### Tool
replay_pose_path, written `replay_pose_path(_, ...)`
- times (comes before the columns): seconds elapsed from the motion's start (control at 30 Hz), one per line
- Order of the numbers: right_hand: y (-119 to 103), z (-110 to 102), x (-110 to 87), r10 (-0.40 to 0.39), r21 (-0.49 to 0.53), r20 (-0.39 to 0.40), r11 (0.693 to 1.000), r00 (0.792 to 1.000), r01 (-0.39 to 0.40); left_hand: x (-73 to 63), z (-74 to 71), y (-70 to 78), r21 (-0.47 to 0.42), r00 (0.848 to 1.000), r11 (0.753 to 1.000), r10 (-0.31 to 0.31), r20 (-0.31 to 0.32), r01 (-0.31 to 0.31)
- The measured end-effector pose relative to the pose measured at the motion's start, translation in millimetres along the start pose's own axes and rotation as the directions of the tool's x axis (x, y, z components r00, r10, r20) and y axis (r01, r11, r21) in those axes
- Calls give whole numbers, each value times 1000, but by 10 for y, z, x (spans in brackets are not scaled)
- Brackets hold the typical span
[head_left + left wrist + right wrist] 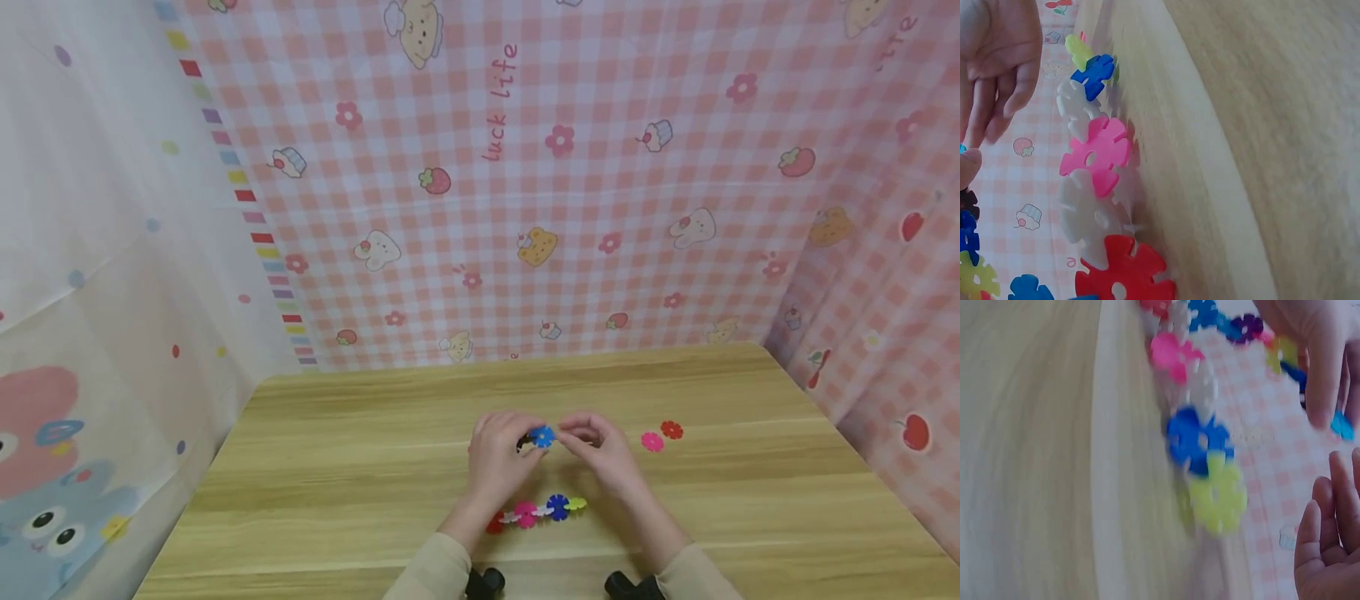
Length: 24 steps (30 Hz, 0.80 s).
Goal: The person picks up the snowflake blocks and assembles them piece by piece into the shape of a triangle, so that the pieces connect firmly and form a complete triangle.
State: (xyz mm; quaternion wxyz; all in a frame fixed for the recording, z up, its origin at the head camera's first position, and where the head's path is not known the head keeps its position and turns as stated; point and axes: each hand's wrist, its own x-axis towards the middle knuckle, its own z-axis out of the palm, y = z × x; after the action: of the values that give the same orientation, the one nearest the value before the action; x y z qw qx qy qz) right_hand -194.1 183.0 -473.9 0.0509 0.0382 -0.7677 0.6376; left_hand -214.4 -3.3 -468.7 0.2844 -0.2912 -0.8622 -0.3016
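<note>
My left hand (504, 457) pinches a light blue snowflake disc (542, 436), the end piece of a linked chain. A black disc (969, 203), a dark blue disc (967, 237) and a yellow disc (975, 275) follow below it in the left wrist view. Close by on the right is my right hand (603, 454), its fingers loosely bent; in the right wrist view, a gap separates them from the light blue disc. Nearer the body lies a row of joined discs: red (495, 523), white, pink (526, 514), white, dark blue (558, 507) and yellow (576, 503).
A loose pink disc (652, 442) and a red disc (672, 430) lie on the wooden table (337, 467) to the right. Pink checked cloth (487, 208) hangs behind the table. Two black objects (486, 582) show at the bottom edge near the sleeves.
</note>
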Motion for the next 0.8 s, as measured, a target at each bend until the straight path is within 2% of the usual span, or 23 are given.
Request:
replay_pose_path(0.17, 85, -252, 10, -6, -145, -26, 989, 1000, 2, -14, -21, -21, 1, 1000, 1000, -6, 3, 6)
replay_pose_path(0.37, 244, -635, 10, -57, -297, -57, 954, 997, 37, -27, -50, -29, -11, 1000, 1000, -17, 11, 17)
replay_pose_path(0.47, 324, -813, -8, -62, -347, -85, 937, 994, 28, -26, -50, -31, -11, 1000, 1000, -18, 12, 18)
replay_pose_path(0.6, 401, -1003, -46, -22, -385, -110, 923, 994, -22, -21, -51, -28, -6, 1000, 1000, -16, 10, 16)
replay_pose_path(0.8, 452, -1157, -74, 56, -368, -110, 925, 992, -93, -16, -66, -19, -24, 1000, 1000, -17, 8, 17)
